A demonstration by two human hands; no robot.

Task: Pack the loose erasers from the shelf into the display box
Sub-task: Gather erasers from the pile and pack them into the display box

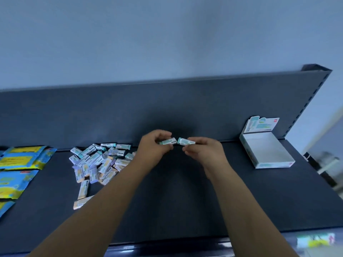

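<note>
I see L hand (155, 146) pinching eraser (168, 141), R hand (205, 152) pinching second eraser (185, 141); display box (274, 165) at 3 o'clock.

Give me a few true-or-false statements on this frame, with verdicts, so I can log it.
1. The left hand pinches one eraser and the right hand pinches another eraser. True.
2. The display box already holds erasers. False: its inside shows only bare white.
3. The pile of loose erasers lies on the shelf to the left of both hands. True.
4. The display box stands on the blue and yellow packets. False: it stands on the shelf at the right; the packets lie at the far left.
5. The box's lid flap is folded shut. False: it stands up at the back.
</note>
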